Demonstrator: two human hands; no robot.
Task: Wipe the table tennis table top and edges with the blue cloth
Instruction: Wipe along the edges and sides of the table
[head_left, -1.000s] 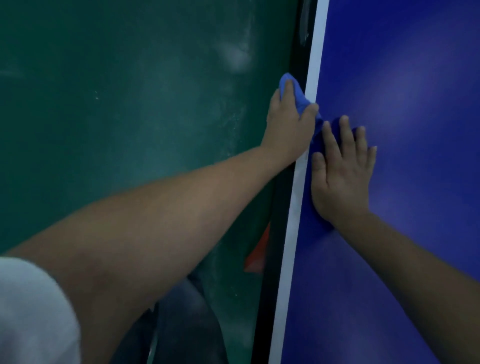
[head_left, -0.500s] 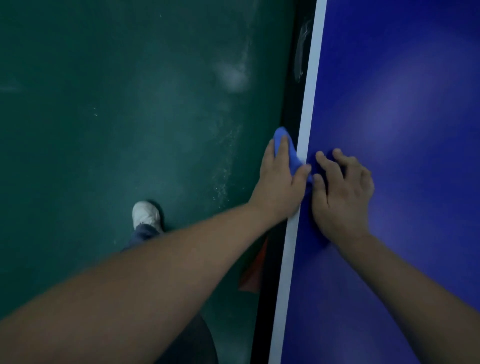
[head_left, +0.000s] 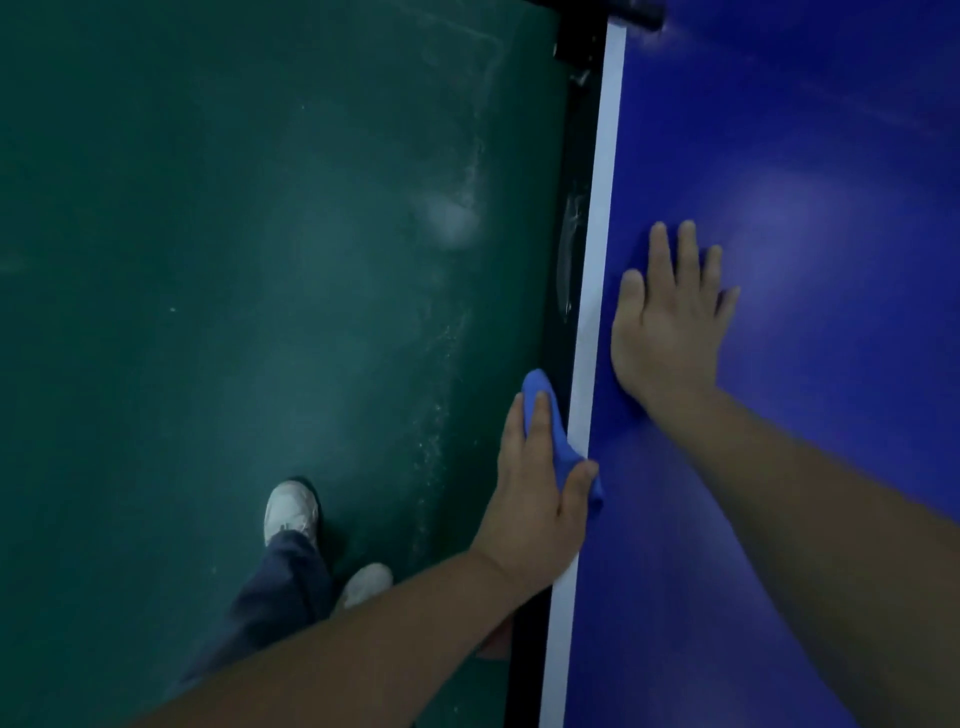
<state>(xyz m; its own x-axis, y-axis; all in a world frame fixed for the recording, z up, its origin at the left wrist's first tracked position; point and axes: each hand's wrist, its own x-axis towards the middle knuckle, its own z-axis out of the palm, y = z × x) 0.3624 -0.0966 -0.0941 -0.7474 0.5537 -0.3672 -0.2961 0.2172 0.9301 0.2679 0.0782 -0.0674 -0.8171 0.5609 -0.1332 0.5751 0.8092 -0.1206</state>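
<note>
Blue cloth (head_left: 557, 436) at table edge (head_left: 587, 364), gripped in left hand (head_left: 535, 499) — right hand (head_left: 665, 322) flat, apart.

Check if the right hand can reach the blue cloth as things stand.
Probably yes. The right hand lies flat and empty on the table top; only bare surface separates it from the blue cloth, which the left hand grips at the edge.

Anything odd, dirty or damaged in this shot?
Nothing damaged. The dark green floor has a whitish dusty patch and speckled streak beside the blue table tennis table. Its black side edge shows a pale smear ahead of the blue cloth gripped by the left hand.
</note>
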